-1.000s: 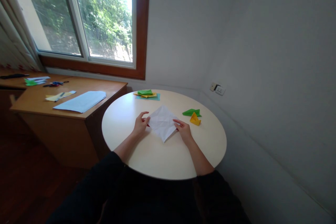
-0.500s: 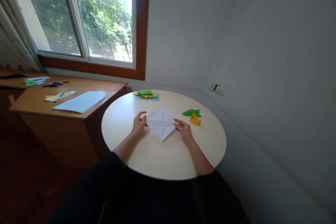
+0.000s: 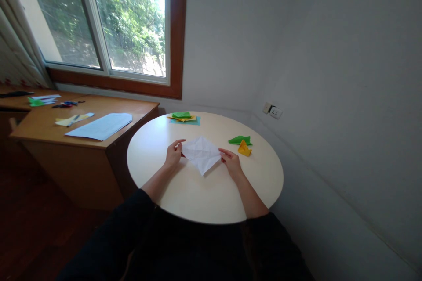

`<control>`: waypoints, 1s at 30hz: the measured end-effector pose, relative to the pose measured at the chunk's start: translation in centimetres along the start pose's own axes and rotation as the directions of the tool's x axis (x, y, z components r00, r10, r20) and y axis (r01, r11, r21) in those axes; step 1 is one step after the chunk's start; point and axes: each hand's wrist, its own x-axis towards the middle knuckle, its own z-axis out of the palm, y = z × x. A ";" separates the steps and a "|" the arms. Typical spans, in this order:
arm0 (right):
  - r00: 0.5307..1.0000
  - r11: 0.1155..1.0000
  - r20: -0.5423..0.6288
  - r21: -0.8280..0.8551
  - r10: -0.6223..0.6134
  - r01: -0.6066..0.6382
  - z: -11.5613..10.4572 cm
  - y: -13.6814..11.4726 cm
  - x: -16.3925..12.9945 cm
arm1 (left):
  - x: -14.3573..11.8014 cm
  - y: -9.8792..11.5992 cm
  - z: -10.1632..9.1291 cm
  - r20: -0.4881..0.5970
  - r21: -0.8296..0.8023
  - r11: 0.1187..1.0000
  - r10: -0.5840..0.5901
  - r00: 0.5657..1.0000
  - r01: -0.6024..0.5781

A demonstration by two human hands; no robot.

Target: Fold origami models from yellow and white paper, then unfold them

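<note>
A creased sheet of white paper (image 3: 201, 154) is turned like a diamond over the round white table (image 3: 198, 204). At its left corner my left hand (image 3: 174, 153) pinches the paper between thumb and fingers. My right hand (image 3: 231, 162) grips the opposite corner the same way. Fold lines run across the sheet, and one corner points toward me. To the right of the sheet lie a green folded paper piece (image 3: 240, 140) and a small yellow folded paper piece (image 3: 244, 148).
A stack of coloured paper (image 3: 184, 118) lies at the table's far edge. On the wooden desk (image 3: 145, 112) at left are light blue sheets (image 3: 102, 127), a pen on yellowish paper (image 3: 70, 120) and scissors (image 3: 69, 104). A wall socket (image 3: 275, 112) is at the right.
The white paper's near and far corners have drawn slightly closer together, and the sheet sits a touch further left. Both hands keep their hold on its side corners.
</note>
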 end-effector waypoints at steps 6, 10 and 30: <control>1.000 1.000 0.002 0.001 -0.005 0.005 -0.1 0.3 0.1 | 0.2 -0.2 -0.1 0.028 -0.090 0.995 -0.042 0.999 0.044; 1.000 0.999 -0.011 -0.032 -0.012 0.012 -0.1 0.9 0.4 | 0.0 -0.1 0.0 0.042 -0.046 0.998 -0.041 0.998 0.043; 0.992 0.999 0.123 0.051 0.012 -0.019 0.4 0.0 -0.5 | 0.0 0.1 -0.2 0.235 -0.248 0.942 -0.169 0.957 0.227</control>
